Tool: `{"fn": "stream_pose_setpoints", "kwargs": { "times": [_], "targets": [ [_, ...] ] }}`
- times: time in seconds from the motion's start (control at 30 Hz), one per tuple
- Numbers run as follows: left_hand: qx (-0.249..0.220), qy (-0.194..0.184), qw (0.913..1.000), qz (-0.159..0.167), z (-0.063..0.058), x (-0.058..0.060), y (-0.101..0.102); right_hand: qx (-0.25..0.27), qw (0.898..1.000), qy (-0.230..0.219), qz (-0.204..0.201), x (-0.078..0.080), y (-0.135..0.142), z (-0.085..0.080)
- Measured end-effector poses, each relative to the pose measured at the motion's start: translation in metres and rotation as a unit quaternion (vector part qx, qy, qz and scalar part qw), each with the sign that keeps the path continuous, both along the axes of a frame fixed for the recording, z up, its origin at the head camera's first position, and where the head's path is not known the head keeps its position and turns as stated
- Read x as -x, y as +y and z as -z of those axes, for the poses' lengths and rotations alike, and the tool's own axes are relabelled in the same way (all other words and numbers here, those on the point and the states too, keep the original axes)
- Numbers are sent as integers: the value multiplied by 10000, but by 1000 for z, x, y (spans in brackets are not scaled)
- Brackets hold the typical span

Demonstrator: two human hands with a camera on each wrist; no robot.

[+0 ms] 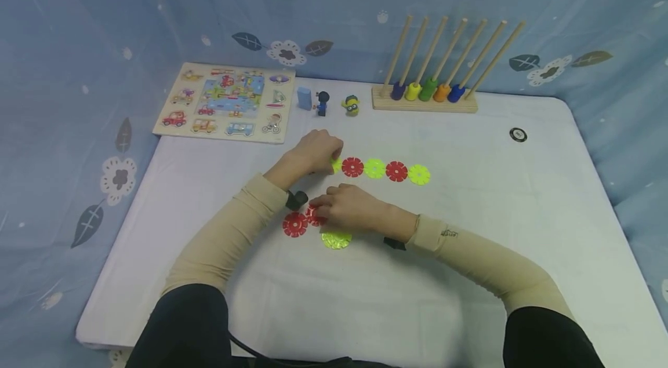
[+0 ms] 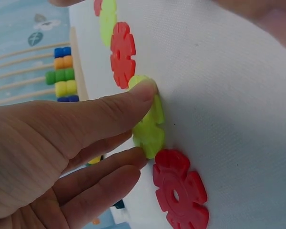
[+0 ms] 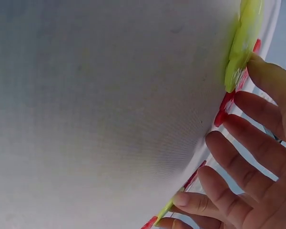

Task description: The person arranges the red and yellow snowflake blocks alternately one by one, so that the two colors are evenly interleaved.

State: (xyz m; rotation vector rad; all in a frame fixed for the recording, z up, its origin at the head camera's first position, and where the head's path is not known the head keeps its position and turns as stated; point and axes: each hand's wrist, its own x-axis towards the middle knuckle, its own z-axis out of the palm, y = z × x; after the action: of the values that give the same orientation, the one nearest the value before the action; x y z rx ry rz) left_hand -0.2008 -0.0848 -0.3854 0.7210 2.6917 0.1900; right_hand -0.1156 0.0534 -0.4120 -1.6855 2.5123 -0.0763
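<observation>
My left hand (image 1: 316,150) is at the left part of a row of flat notched plastic discs. In the left wrist view, its thumb and a finger pinch a yellow-green disc (image 2: 150,125) by opposite edges. A red disc (image 2: 119,55) lies on one side of that piece and another red disc (image 2: 181,191) on the other. Nearer the body, my right hand (image 1: 352,207) rests over red discs (image 1: 315,215), partly hiding them. Its fingers are loosely bent, fingertips right at the red pieces (image 3: 225,109), and its thumb is beside yellow-green discs (image 3: 243,52).
A red disc (image 1: 294,224) lies left of the right hand. At the back stand a wooden puzzle board (image 1: 224,102), a blue block (image 1: 304,98), two small figures (image 1: 322,103) and a peg rack with coloured beads (image 1: 425,102). A round black token (image 1: 518,134) lies far right.
</observation>
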Motion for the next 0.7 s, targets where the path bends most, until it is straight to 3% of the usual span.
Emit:
{"fn": "stream_pose_setpoints", "kwargs": {
  "times": [0.23,0.4,0.7],
  "targets": [
    [14,70,10000,56,2,0,1,-82,9999,5,121,-5,0,-3],
    [-7,56,9999,100,4,0,1,-337,9983,5,480,-8,5,-7],
    [30,35,10000,38,3,-1,0,-984,9897,-468,933,-3,11,-12]
  ]
}}
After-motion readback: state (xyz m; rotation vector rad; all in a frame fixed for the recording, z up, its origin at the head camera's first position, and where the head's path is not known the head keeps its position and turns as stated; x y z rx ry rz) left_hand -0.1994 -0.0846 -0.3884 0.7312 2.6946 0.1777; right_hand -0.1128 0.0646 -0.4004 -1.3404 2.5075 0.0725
